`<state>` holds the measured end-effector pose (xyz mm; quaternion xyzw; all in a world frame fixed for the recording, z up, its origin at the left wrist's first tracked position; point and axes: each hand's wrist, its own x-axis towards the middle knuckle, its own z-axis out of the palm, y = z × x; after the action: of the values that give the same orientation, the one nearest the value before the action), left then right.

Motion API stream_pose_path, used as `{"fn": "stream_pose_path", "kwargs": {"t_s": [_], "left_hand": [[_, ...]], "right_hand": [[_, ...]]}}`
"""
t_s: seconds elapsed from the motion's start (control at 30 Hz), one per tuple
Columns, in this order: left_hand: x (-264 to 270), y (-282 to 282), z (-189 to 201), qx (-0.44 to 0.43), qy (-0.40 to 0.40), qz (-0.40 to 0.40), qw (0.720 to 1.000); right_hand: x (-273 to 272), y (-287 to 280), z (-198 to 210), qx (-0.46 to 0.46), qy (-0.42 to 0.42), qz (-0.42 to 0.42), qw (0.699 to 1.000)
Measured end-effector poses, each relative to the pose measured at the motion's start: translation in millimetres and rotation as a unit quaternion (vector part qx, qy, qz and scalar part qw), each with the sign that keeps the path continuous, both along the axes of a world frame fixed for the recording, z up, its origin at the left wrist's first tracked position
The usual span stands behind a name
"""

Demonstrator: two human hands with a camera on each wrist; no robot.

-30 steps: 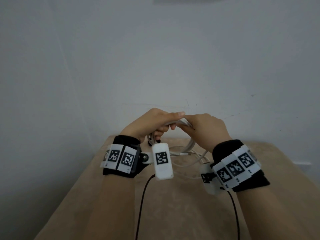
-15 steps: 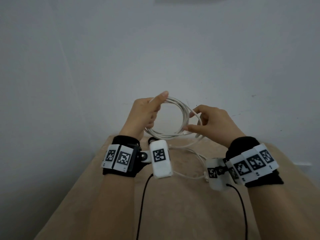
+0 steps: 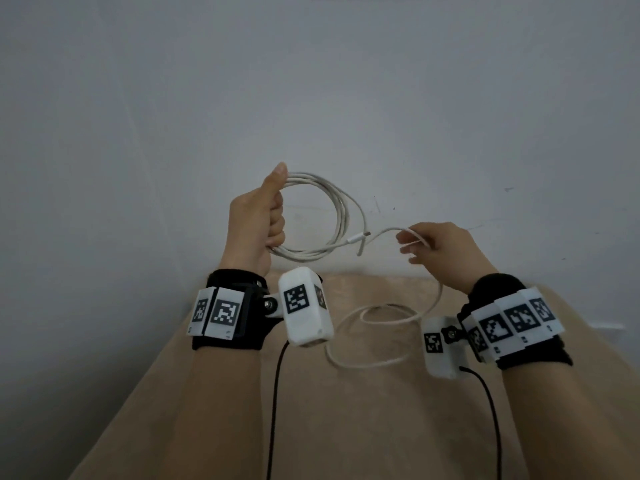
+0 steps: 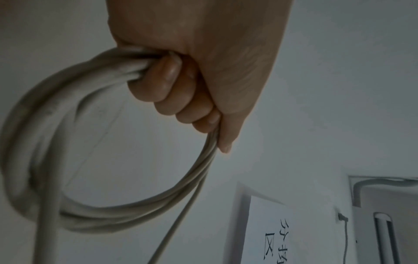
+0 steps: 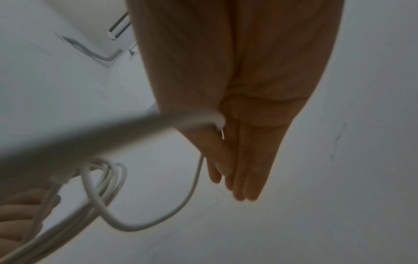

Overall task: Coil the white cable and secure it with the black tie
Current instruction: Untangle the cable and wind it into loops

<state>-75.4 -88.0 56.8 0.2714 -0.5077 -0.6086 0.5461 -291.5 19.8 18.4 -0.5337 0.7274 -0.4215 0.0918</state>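
Observation:
My left hand (image 3: 266, 220) is raised, thumb up, and its curled fingers (image 4: 172, 92) grip a coil of several loops of the white cable (image 3: 304, 253) (image 4: 126, 214). A white connector end (image 3: 360, 237) sticks out at the coil's right side. From there a strand runs to my right hand (image 3: 426, 245), a hand's width to the right. The strand passes between thumb and fingers (image 5: 237, 151), whose fingers lie fairly straight. Below the right hand the loose cable (image 3: 377, 308) drops into slack loops on the table. No black tie shows in any view.
The tan table (image 3: 346, 427) runs to a plain white wall. Thin black leads (image 3: 275, 393) hang from both wrist cameras over the table. The left wrist view shows a paper sign (image 4: 278, 237) on the wall.
Both hands have risen and drawn apart. The left hand has turned the coil upright, and the right hand has slid rightward along the cable, pulling a strand out.

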Motion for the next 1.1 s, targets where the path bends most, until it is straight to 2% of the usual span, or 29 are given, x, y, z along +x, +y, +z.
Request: {"fn": "stream_pose_path", "kwargs": {"t_s": [0.07,0.17,0.27,0.33,0.4,0.5,0.57,0.67,0.77,0.83,1.1], "left_hand": [[4,-3,0,0.007,0.012,0.016,1.000],[14,-9,-1,0.029,0.045,0.043,0.998],[22,-12,-1,0.050,0.077,0.052,0.994],[20,-12,-1,0.048,0.068,0.048,0.995],[14,-9,-1,0.036,0.041,0.050,0.997],[2,-5,-1,0.016,-0.015,0.060,0.998],[-5,-3,-2,0.011,-0.038,0.059,0.997],[-14,2,-2,0.004,-0.054,0.057,0.997],[-19,5,-1,-0.010,-0.066,0.054,0.996],[-19,5,-2,-0.006,-0.058,0.046,0.997],[-13,3,-2,0.018,-0.013,-0.005,1.000]], "right_hand": [[-1,1,-1,-0.003,-0.096,0.008,0.995],[-7,5,-6,0.033,-0.135,-0.019,0.990],[-13,7,-12,0.079,-0.087,-0.061,0.991],[-10,5,-12,0.096,-0.033,-0.046,0.994],[-2,3,-9,0.082,0.024,-0.020,0.996],[13,1,3,0.002,0.064,0.014,0.998],[25,-1,11,-0.061,0.019,0.044,0.997],[53,-4,22,-0.123,-0.132,0.117,0.977],[72,-7,21,-0.072,-0.243,0.182,0.950],[74,-7,18,-0.060,-0.264,0.182,0.945],[59,-12,11,-0.129,-0.286,0.112,0.943]]}}
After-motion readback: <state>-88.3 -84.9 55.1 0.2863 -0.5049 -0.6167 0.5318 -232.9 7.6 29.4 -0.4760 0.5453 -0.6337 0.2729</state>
